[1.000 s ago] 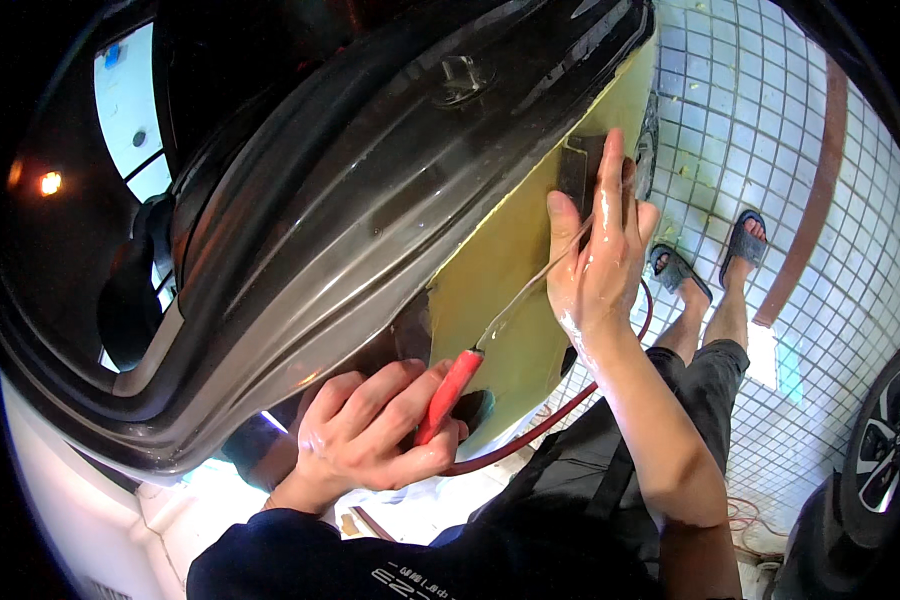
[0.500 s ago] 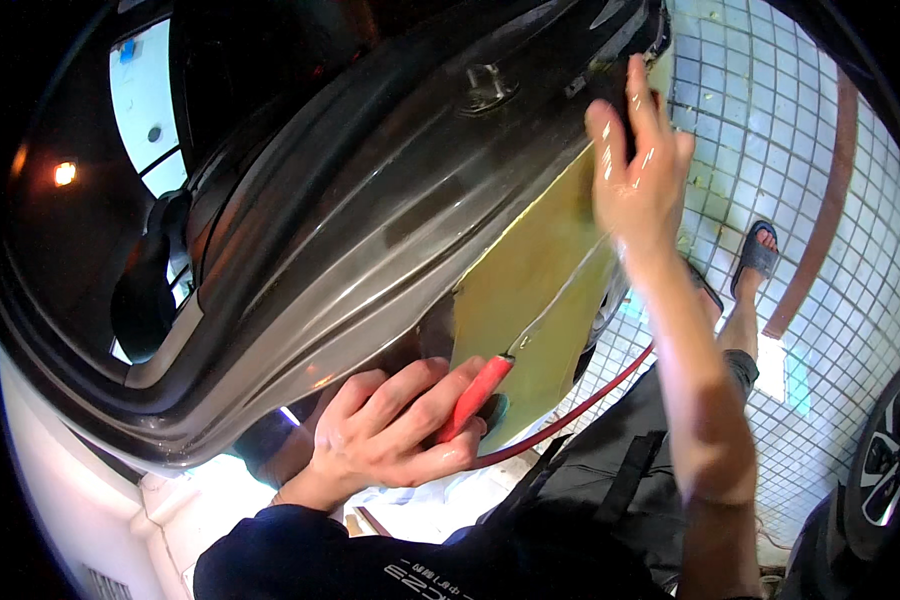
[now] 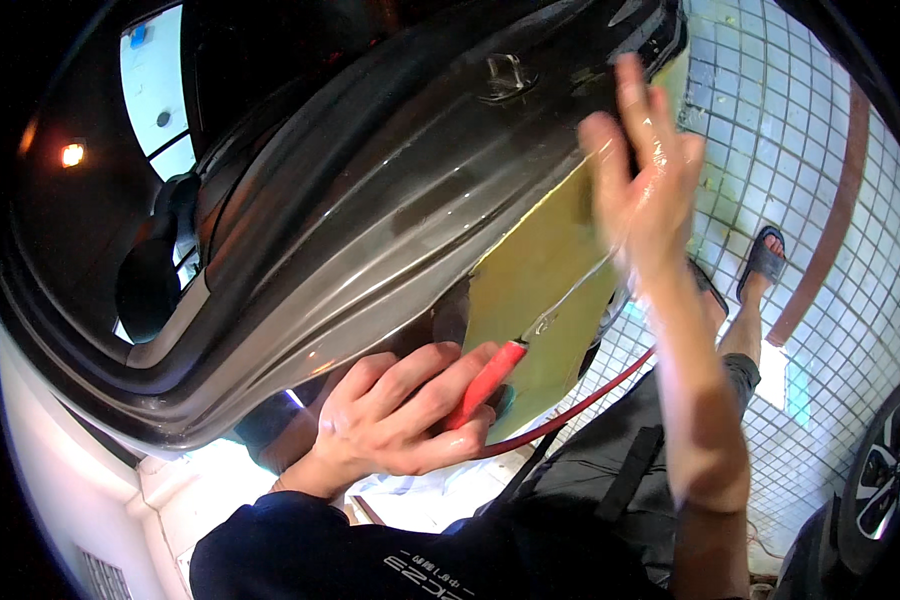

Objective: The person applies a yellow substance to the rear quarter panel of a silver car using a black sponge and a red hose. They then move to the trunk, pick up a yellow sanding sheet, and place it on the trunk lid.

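Note:
My left hand (image 3: 400, 410) is wrapped around the end of a red hose (image 3: 486, 384), low in front of the door. A thin stream of water (image 3: 575, 290) runs from its dark tip up toward my right wrist. My right hand (image 3: 650, 180) is wet and slightly blurred, its fingers stretched out and the thumb apart. It is beside the upper edge of a yellow-green sheet or panel (image 3: 535, 270) on the outer side of a car door (image 3: 370, 250). Whether the fingers touch that surface, I cannot tell.
The red hose trails right past my dark trousers (image 3: 610, 480). A sandalled foot (image 3: 763, 258) stands on wet tiled floor (image 3: 770, 140), near a brown strip (image 3: 830, 220). Another car's wheel (image 3: 888, 460) is at the far right. A pale wall (image 3: 60, 460) rises at lower left.
The view has shifted slightly, moving the door and panel a little in the picture. My left hand sits slightly higher and further right with the hose; water still runs toward my right wrist.

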The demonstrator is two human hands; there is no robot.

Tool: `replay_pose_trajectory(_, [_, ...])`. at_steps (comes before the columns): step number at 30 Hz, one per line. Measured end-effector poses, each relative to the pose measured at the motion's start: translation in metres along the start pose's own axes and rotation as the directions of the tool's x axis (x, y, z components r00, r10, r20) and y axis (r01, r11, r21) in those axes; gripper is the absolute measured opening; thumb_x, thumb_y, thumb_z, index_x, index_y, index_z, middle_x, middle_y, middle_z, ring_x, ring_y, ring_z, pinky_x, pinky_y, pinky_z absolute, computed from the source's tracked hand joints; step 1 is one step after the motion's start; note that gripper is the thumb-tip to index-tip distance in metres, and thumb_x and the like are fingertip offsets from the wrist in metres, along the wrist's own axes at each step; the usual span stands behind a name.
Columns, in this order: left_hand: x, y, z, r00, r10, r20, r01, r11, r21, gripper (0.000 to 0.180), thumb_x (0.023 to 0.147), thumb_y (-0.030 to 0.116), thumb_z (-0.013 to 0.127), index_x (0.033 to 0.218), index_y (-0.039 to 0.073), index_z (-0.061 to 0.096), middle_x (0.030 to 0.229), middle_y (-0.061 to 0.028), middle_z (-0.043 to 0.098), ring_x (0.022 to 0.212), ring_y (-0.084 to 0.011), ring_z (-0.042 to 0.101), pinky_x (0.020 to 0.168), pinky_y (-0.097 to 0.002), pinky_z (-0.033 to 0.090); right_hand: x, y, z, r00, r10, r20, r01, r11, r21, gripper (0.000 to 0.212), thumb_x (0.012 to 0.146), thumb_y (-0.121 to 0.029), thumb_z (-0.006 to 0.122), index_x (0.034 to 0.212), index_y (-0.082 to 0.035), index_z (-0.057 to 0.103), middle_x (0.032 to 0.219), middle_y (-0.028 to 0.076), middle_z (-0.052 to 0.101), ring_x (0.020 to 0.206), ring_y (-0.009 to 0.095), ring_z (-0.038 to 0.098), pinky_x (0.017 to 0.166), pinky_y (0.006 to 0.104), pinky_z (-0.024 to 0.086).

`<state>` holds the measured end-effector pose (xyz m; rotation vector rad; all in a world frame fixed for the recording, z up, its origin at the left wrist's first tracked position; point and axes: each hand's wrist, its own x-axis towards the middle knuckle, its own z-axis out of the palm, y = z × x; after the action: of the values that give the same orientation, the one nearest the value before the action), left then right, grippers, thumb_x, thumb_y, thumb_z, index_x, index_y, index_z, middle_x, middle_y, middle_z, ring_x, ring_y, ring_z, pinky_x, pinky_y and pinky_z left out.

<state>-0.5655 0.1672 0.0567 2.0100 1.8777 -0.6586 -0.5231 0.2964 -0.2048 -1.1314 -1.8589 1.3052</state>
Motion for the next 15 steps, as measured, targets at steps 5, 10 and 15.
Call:
replay_pose_trajectory(5, [-0.015, 0.0, 0.004, 0.985, -0.141, -0.098, 0.146, 0.988, 0.046, 0.035, 0.067, 0.045, 0.086, 0.088, 0.031, 0.062, 0.119, -0.0049, 0.07, 0.109, -0.0301, 0.061, 0.091, -0.0493, 0.04, -0.031, -0.063, -0.027, 0.979, -0.172, 0.108, 0.157, 0.979, 0.132, 0.059, 0.094, -0.033, 0.074, 0.146, -0.009, 0.063, 0.149, 0.023, 0.058, 0.097, 0.034, 0.05, 0.089, 0.036, 0.043])
replay_pose_trajectory(10, [-0.015, 0.0, 0.007, 0.973, -0.173, -0.15, 0.178, 0.984, 0.021, 0.04, 0.064, 0.045, 0.09, 0.085, 0.028, 0.06, 0.112, -0.0051, 0.068, 0.109, -0.0331, 0.061, 0.099, -0.0574, 0.046, 0.023, 0.022, 0.01, 0.999, -0.022, -0.044, 0.022, 1.0, -0.005, 0.055, 0.1, -0.037, 0.07, 0.149, -0.014, 0.059, 0.138, 0.016, 0.068, 0.108, 0.034, 0.066, 0.092, 0.0371, 0.045])
replay_pose_trajectory(15, [-0.008, -0.002, 0.01, 0.986, -0.095, -0.135, 0.095, 0.995, -0.004, 0.037, 0.069, 0.043, 0.088, 0.086, 0.028, 0.059, 0.114, -0.0043, 0.068, 0.11, -0.0316, 0.061, 0.104, -0.0588, 0.049, 0.065, 0.083, 0.028, 0.997, 0.065, -0.051, -0.065, 0.998, -0.014, 0.054, 0.099, -0.036, 0.07, 0.148, -0.014, 0.061, 0.139, 0.016, 0.068, 0.107, 0.034, 0.062, 0.095, 0.0385, 0.045])
